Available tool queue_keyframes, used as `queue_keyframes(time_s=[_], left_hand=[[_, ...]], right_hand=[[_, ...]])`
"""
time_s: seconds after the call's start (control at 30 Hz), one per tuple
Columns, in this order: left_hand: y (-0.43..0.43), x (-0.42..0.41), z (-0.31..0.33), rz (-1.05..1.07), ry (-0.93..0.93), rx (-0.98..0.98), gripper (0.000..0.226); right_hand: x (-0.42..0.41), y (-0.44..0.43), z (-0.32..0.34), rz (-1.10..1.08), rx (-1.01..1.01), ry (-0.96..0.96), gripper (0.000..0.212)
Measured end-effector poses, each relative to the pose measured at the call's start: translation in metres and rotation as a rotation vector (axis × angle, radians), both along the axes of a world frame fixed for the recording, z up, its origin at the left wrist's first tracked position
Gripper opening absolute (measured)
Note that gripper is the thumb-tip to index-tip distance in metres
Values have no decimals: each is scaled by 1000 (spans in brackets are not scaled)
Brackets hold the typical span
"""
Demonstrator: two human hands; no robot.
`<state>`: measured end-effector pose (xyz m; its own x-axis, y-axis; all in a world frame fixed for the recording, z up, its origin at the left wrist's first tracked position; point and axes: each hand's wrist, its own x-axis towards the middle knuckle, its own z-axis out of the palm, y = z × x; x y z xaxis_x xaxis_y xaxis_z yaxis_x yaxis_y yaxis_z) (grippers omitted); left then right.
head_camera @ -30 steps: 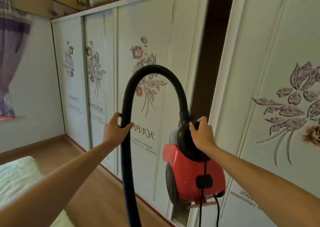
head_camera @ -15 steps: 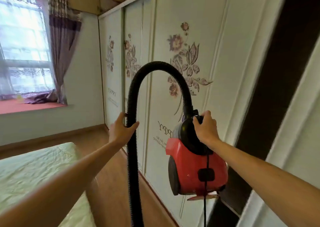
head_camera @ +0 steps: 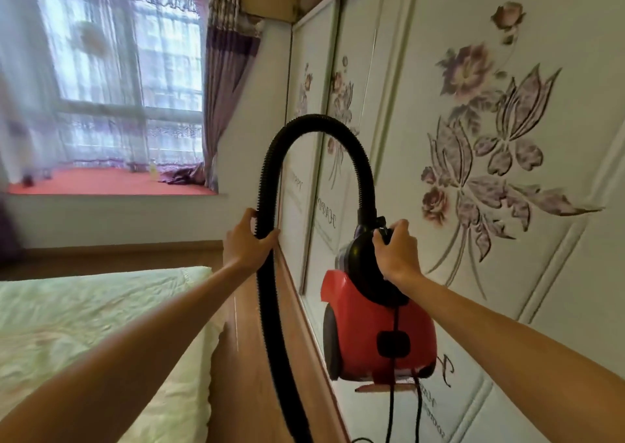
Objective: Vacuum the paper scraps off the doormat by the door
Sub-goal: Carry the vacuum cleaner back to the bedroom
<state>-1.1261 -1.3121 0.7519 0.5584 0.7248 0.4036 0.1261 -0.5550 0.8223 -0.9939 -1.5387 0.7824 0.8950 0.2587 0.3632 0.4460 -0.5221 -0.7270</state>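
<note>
hose (head_camera: 270, 178): black plastic, ribbed all along, dull; my left hand (head_camera: 248, 243) is wrapped round the ridges
vacuum cleaner (head_camera: 378, 334): red plastic shell, smooth and glossy; the black plastic top that my right hand (head_camera: 395, 253) grips looks smooth with a soft shine
cord (head_camera: 392, 408): black, smooth, looks like rubber or plastic
wardrobe doors (head_camera: 507, 273): white panels, smooth with a satin sheen, flowers and grooves pressed in relief
floor (head_camera: 243, 358): wood-look boards, smooth, faint shine
bedspread (head_camera: 84, 324): pale green cloth, crinkled, matt
curtain (head_camera: 223, 80): purple patterned cloth, matt
net curtain (head_camera: 118, 70): thin see-through cloth
</note>
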Motion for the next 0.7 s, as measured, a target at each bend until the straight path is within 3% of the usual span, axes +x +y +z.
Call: queue_keyframes(time_s=[0.2,0.7], left_hand=[[71,29,-3,116,43,24,42],[305,189,-19,139,113,96,46]], right_hand=[[68,76,-15,94,10,16,26],[254,312,-37,131,4,30,30]])
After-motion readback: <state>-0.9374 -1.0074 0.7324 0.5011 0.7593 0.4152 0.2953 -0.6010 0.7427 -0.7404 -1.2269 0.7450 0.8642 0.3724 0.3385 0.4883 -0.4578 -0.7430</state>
